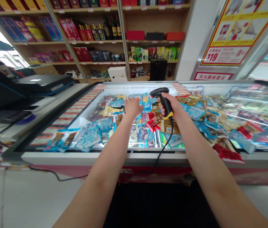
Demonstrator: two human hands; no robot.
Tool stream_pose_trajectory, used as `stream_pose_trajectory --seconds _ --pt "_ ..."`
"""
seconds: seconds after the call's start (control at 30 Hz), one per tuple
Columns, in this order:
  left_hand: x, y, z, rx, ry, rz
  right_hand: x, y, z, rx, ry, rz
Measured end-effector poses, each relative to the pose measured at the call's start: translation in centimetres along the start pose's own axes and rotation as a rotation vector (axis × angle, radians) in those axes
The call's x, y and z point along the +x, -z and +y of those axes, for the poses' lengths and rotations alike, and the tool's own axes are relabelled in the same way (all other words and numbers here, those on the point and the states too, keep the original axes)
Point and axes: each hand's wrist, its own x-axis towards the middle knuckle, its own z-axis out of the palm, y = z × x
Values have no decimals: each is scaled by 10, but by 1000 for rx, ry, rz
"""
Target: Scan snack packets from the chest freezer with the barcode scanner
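Note:
My right hand [173,106] is wrapped round the grip of a black and yellow barcode scanner [165,102], its head tilted to the left above the snack packets. From the scanner's base a black cable [166,145] hangs down over the front edge. My left hand [133,107] reaches forward over the heap, fingers stretched out and slightly apart, with nothing seen in them. Close by lie a gold packet [111,110], blue snack packets [92,136] and red packets [152,125]. Whether my left fingertips touch a packet I cannot tell.
The packets lie on a glass-topped freezer chest [76,156]. At the left stands a counter with a flat black scale [44,83]. Shelves [100,41] of boxes and bottles line the back wall. More blue packets [61,139] lie at the chest's left front.

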Motion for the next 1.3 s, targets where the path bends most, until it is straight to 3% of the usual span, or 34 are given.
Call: stream_pose_trajectory --seconds 0.1,0.23,0.47,0.57,0.63,0.73,0.83,0.97,1.13,1.3 --pt "0 -10 3 25 -68 -107 -2 3 -3 30 15 28" --pt "1 -8 -5 62 62 -181 -3 5 -7 44 22 62" --pt "2 -1 -14 54 201 -79 -5 6 -9 54 25 79" --pt "4 -3 -3 -87 103 -18 -5 7 -10 58 23 72" --pt "5 -1 7 -280 -55 -133 -4 9 -9 59 29 61" --pt "2 6 19 -516 -274 -437 -2 10 -9 61 42 57" --pt "-4 11 24 -467 -380 -583 -2 9 -9 61 40 65" --pt "-7 5 25 -353 -398 -527 -3 7 -9 56 37 60" --pt "0 -13 24 -471 -232 -362 -3 7 -8 46 33 62" --pt "3 -27 26 -562 -168 -204 -2 7 -6 50 43 51"
